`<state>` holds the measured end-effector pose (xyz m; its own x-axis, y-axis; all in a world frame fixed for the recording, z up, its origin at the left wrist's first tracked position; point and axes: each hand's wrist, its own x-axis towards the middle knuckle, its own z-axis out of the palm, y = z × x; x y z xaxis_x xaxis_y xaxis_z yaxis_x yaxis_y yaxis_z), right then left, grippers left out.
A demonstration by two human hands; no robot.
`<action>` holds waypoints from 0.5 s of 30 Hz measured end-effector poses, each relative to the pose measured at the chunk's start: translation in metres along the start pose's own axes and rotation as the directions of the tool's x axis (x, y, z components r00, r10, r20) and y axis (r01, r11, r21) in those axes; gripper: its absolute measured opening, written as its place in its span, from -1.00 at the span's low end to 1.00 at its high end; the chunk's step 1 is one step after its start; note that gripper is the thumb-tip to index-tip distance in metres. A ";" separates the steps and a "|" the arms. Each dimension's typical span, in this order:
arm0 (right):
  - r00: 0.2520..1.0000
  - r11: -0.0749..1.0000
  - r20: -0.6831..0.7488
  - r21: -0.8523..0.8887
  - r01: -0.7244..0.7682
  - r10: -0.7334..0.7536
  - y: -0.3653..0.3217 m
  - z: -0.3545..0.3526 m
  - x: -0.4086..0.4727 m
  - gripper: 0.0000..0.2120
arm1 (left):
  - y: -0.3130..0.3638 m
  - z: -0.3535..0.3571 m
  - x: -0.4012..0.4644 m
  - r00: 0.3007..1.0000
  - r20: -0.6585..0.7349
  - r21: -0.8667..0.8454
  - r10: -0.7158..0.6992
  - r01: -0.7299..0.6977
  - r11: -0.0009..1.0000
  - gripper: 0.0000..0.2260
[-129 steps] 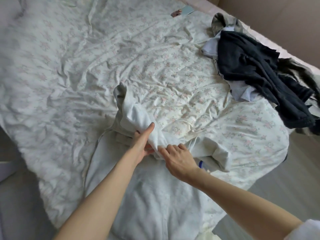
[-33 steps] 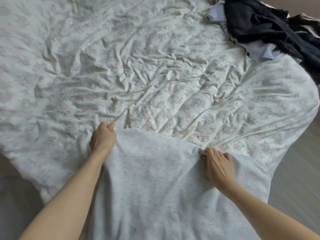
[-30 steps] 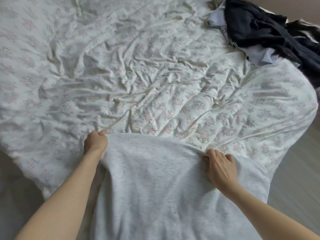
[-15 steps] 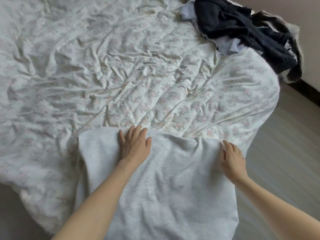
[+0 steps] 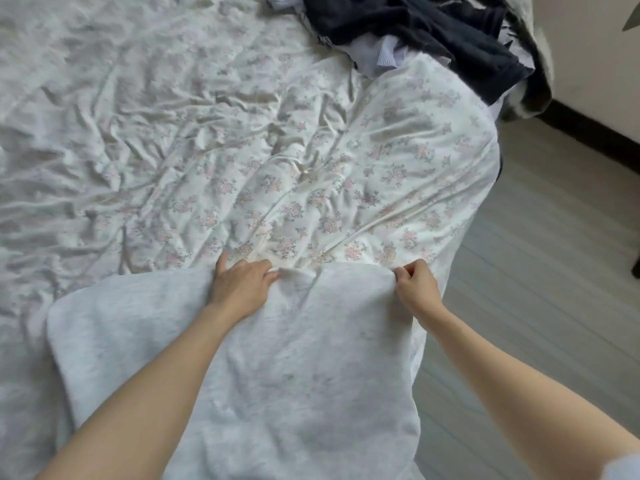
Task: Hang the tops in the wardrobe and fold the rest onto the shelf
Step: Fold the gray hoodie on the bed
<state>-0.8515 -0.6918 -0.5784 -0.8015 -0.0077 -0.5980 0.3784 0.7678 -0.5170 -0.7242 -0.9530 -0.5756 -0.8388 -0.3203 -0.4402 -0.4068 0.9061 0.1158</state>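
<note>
A light grey fleecy garment (image 5: 294, 358) lies spread flat at the near edge of the bed, its far edge running across the middle of the view. My left hand (image 5: 240, 284) grips that far edge near its middle, fingers curled over the fold. My right hand (image 5: 415, 285) pinches the garment's far right corner by the bed's edge. A heap of other clothes, with a dark navy piece (image 5: 426, 36) on top and pale striped fabric under it, sits at the bed's far right corner.
The bed carries a crumpled floral sheet (image 5: 214, 140). Grey plank floor (image 5: 540, 271) runs along the right side, with a dark skirting board (image 5: 595, 133) and a pale wall behind it.
My left hand went from pressing flat on the garment to gripping its far edge. My right hand curled onto the right corner. The view swung left, so the clothes heap sits nearer the top edge.
</note>
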 end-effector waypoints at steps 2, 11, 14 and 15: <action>0.997 0.999 -0.072 0.013 -0.039 0.040 0.015 -0.011 0.002 -0.84 | -0.003 -0.002 -0.003 0.997 -0.065 -0.005 -0.040 0.040 0.999 -0.73; 0.901 0.881 -0.165 -0.340 0.330 -0.401 0.003 -0.009 -0.038 -0.66 | 0.029 0.005 -0.046 0.964 -0.231 -0.056 -0.130 0.120 0.991 -0.58; 0.702 0.608 0.042 -0.466 0.643 -0.711 -0.009 0.031 -0.077 -0.59 | 0.036 0.021 -0.080 0.973 -0.227 -0.012 -0.033 0.031 0.999 -0.55; 0.657 0.536 0.116 -0.480 0.694 -0.745 -0.012 0.046 -0.088 -0.57 | 0.034 0.026 -0.087 0.977 -0.207 0.002 -0.041 0.042 0.999 -0.53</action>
<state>-0.7643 -0.7302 -0.5479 -0.7544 -0.6517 -0.0786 -0.5756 0.7143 -0.3980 -0.6556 -0.8868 -0.5562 -0.8781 -0.4075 -0.2508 -0.4413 0.8923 0.0953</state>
